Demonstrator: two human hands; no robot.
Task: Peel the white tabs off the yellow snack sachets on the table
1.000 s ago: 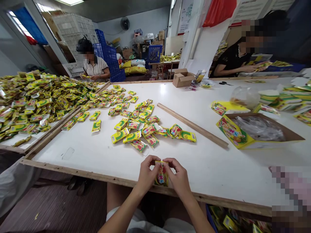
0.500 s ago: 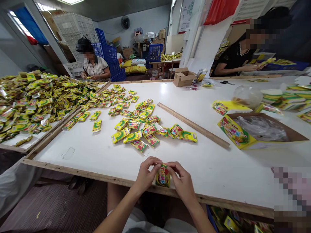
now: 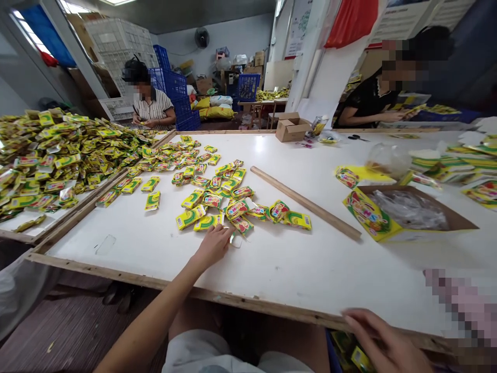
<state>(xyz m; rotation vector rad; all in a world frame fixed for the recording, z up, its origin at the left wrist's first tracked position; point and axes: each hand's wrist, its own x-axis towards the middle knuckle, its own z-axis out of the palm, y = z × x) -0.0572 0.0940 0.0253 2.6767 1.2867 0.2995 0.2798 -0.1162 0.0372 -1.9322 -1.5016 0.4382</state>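
Note:
My left hand reaches forward onto the near edge of a loose cluster of yellow snack packets on the white table. Its fingers are bent down on one yellow packet, which they mostly cover. My right hand is low at the right, beyond the table's near wooden edge. Its fingers are spread and hold nothing. It hovers above more packets in a bin under the table.
A wooden stick lies slantwise mid-table. An open printed carton with a plastic liner sits at the right, stacked packs behind it. A big packet heap fills the left table. Two other people sit at the far side.
Both hands held one packet at the table's near edge. Now that packet is gone from them: the left hand has reached forward to the cluster and the right has dropped to the lower right.

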